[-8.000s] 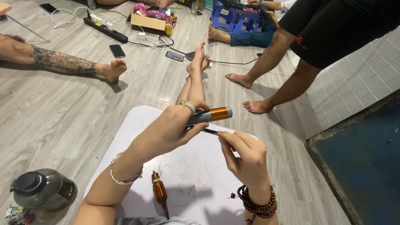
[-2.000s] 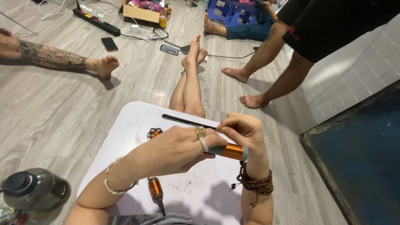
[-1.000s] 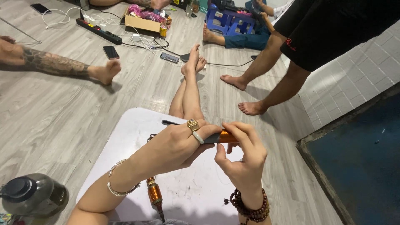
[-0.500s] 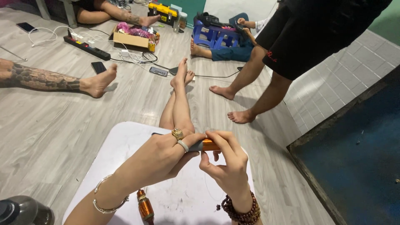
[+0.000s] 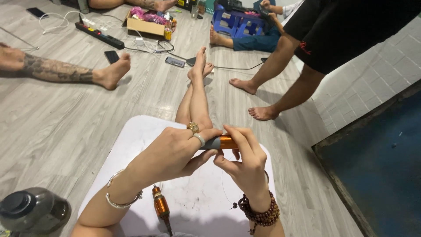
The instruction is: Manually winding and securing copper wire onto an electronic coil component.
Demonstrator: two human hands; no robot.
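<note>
Over a white board on my lap, both hands grip an orange and grey pen-shaped tool. My left hand, with rings and a silver bracelet, wraps the grey end. My right hand, with a brown bead bracelet, pinches the orange end. A second orange pen-shaped tool lies on the board below my left wrist.
My bare legs stretch ahead on the grey wood floor. A person in black shorts stands at right, a tattooed leg lies at left. A dark jug sits bottom left. A power strip, phones and a cardboard box lie beyond.
The two hands have come together on the orange tool and lowered toward the board. The thin black stick held earlier is no longer seen. The camera view has shifted slightly.
</note>
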